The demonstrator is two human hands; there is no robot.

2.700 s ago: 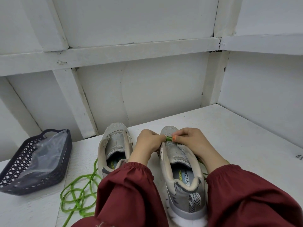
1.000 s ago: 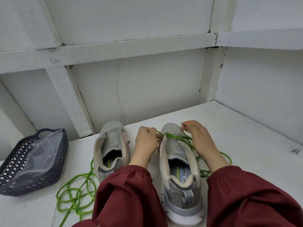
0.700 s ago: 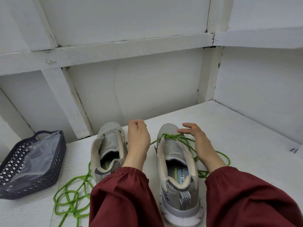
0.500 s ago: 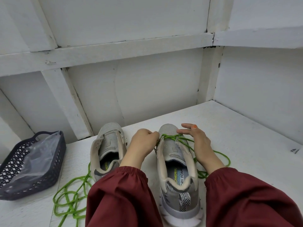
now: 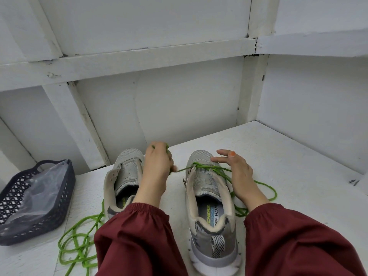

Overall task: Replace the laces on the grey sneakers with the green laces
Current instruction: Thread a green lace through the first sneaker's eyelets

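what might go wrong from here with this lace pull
The left hand grips the green lace taut from the front eyelet, while only straight fingers of the right hand steady the sneaker; it may slide. The slack beside the sneaker lies looped and could knot as it feeds through.

This is a plain, white-painted wooden nook, a makeshift work corner rather than a living space. A rough white bench (image 5: 278,160) forms its floor. Behind the bench stands a flat panelled back wall (image 5: 179,108), crossed by a horizontal beam (image 5: 149,58) and a slanted post (image 5: 75,124) with paint cracked at the joints. A side wall (image 5: 318,116) closes the bench's right edge. A dark mesh basket (image 5: 61,206) sits at the bench's left end.
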